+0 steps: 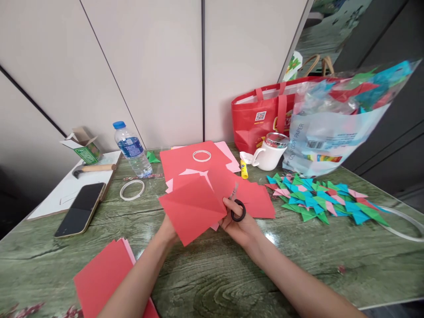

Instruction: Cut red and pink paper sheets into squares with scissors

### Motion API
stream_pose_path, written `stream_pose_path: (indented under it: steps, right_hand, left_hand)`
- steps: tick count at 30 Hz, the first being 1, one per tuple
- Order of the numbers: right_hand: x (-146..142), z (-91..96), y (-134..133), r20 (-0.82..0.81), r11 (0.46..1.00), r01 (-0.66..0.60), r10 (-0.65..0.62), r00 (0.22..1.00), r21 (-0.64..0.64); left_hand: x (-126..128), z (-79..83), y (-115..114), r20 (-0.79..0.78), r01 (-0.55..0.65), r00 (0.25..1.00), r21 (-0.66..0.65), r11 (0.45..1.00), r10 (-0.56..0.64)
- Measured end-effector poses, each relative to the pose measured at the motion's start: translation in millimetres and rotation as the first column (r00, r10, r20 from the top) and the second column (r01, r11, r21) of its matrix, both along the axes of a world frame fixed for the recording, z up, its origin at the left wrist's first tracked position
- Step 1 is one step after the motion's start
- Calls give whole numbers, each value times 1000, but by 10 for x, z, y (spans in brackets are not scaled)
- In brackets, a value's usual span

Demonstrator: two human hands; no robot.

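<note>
Red paper, apparently thin and light, makes up the sheet point(190, 212) held above the green table point(198, 282), in front of a spread of red and pink sheets point(175, 161). The left hand point(169, 227) goes beneath it, its fingers hidden, so whether they pinch or merely prop cannot be told. The right hand point(239, 224) grips the sheet's right corner with the thumb on top, while black-handled scissors point(244, 210) hang at that same hand, blades pointing away. The hands are near each other but apart. Such paper should weigh almost nothing, hold a crease well, yet bend, slide or tear easily; it is best taken by a corner or edge, between thumb and fingertip, with light support beneath and the scissor blades well away from its surface.
</note>
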State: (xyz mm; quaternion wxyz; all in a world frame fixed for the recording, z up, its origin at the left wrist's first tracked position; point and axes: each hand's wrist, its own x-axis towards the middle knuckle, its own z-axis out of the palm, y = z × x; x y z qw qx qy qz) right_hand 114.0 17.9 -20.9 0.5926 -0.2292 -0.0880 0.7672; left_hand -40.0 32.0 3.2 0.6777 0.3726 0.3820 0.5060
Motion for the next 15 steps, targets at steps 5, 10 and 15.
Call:
stream_pose_path:
  steps: [5,10,15]
  right_hand:
    - [17,-34,64,-10,979,186,-188,982,-77]
    - [-32,-31,1,135,979,204,-202,970,0]
    - [-135,1,-121,420,979,137,-188,888,150]
  left_hand:
    - [203,-46,-186,-440,92,898,244,965,26]
    - [307,-115,-221,-414,-240,852,236,942,321]
    - [273,-33,-93,-89,-343,932,94,935,351]
